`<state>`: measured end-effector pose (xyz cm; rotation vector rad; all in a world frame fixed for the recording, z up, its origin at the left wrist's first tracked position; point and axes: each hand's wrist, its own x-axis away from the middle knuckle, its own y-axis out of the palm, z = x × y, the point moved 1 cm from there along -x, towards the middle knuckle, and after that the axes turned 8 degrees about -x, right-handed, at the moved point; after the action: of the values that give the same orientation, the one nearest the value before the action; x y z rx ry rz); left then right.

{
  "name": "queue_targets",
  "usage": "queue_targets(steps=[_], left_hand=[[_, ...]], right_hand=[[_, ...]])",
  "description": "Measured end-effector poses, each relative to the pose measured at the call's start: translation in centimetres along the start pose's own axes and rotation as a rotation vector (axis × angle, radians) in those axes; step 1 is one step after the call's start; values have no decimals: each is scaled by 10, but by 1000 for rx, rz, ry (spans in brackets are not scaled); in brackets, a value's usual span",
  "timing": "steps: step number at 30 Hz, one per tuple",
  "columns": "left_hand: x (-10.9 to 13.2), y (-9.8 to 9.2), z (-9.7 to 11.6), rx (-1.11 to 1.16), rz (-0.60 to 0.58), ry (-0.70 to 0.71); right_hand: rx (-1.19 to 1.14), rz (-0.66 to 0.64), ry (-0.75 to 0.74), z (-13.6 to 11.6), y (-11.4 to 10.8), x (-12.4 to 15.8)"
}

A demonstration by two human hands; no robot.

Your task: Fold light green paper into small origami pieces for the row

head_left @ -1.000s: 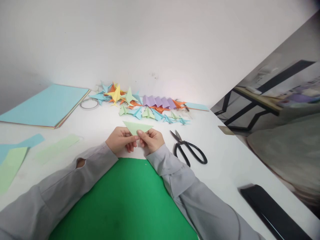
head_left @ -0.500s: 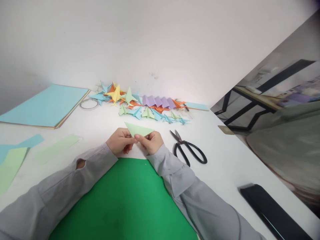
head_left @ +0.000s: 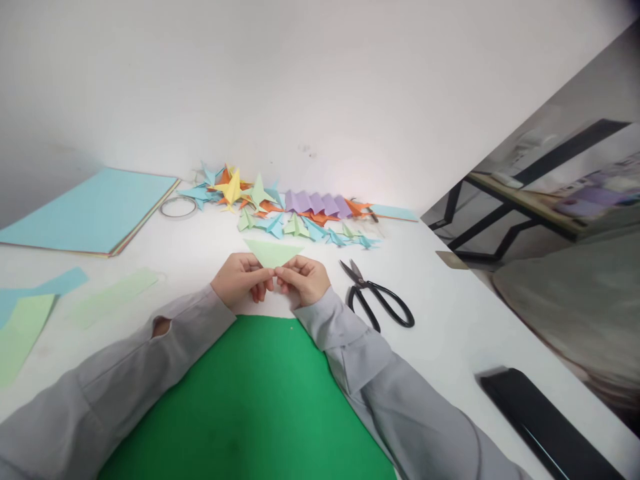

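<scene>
A light green paper triangle (head_left: 274, 253) is raised just above the white table, its long edge at the top and its point toward me. My left hand (head_left: 242, 275) pinches it near the lower point, thumb in front and fingers behind. From the other side my right hand (head_left: 304, 277) grips the same point, with both thumb tips almost touching. The fingertips behind the paper are partly hidden. Black-handled scissors (head_left: 373, 287) lie with blades slightly parted to the right of my right hand.
Folded paper stars and cranes (head_left: 233, 188) and a purple pleated strip (head_left: 319, 204) line the wall. A stack of coloured paper (head_left: 95, 210) and a ring (head_left: 178, 207) lie at left. Green paper scraps (head_left: 27, 333) are nearer. A green mat (head_left: 245, 400) and black case (head_left: 545, 420) sit in front.
The triangle has shifted slightly left and its top edge now lies more level. My right thumb has moved from the triangle's face down to its lower point, beside the left thumb.
</scene>
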<state>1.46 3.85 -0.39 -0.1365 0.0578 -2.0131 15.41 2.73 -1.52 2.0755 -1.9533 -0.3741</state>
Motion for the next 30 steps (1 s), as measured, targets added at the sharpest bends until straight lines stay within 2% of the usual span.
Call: queue_targets(steps=[6,12,21,30], left_hand=[[2,2,2,35,-17,3],[2,1,2,79,-4,22],[0,1,1,144,136,55],[-1,1,0,81,127,80]], right_hand=[[80,-98,18,-1,-2,1],[-30,-53,-9,1,-4,-1],[-18,-42,29,1,-1,-1],[-5,25,73,-2,8,1]])
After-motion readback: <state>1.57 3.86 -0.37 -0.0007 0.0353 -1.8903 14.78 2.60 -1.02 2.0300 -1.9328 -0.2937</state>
